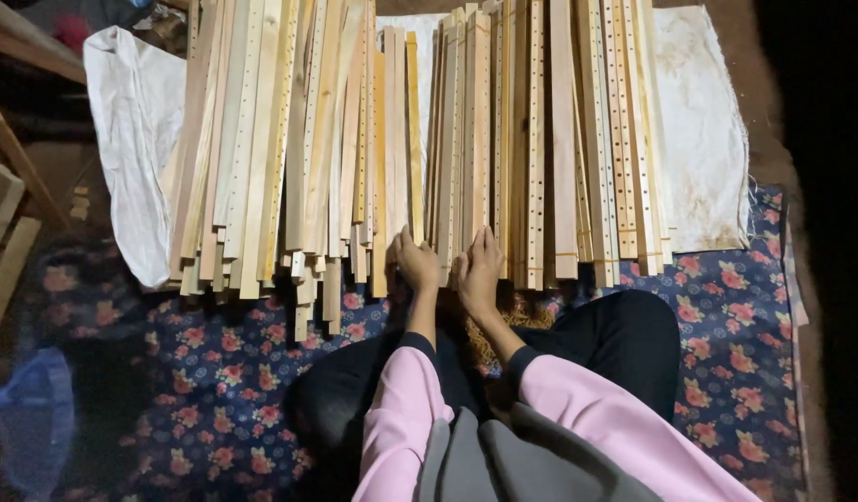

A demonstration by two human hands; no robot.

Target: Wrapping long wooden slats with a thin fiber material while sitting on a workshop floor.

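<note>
Many thin pale wooden slats, some with rows of small holes, lie in two piles on a white cloth: a left pile [280,139] and a right pile [559,130]. My left hand [416,262] rests palm down on the near ends of the slats at the gap between the piles. My right hand [480,270] lies beside it on the near ends of the right pile's slats. Both hands are flat with fingers together, pressing on wood rather than gripping it. Pink sleeves cover my forearms.
The white cloth [703,130] lies on a dark floral mat [736,372]. My legs in black trousers [624,339] are folded under the hands. Wooden boards [6,232] stand at the left, and a blue object [29,409] sits at the lower left.
</note>
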